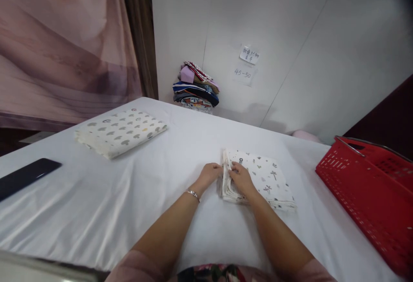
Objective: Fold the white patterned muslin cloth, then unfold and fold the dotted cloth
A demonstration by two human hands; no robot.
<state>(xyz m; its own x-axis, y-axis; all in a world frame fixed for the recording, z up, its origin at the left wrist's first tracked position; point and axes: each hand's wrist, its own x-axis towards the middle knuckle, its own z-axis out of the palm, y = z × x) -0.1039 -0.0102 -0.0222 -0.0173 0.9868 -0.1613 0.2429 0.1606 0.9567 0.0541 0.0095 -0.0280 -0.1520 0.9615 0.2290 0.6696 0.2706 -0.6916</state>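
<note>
The folded cloth [265,176] lies on the white tablecloth [200,226], right at the fingers and stretching rightward from them, its longer side seemingly crosswise. The left hand [210,174] meets its left edge, thumb and fingers drawn together; whether they pinch a layer cannot be told. The right hand [242,181] is nearer the cloth's middle, resting over the layers, fingers bent, their grip unclear. Another folded cloth [124,131] lies well left of both hands' fingers.

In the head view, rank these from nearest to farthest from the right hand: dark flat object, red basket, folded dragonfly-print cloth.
1. Folded dragonfly-print cloth: touched by the right hand.
2. Red basket: off to the right.
3. Dark flat object: at the far left edge.
</note>
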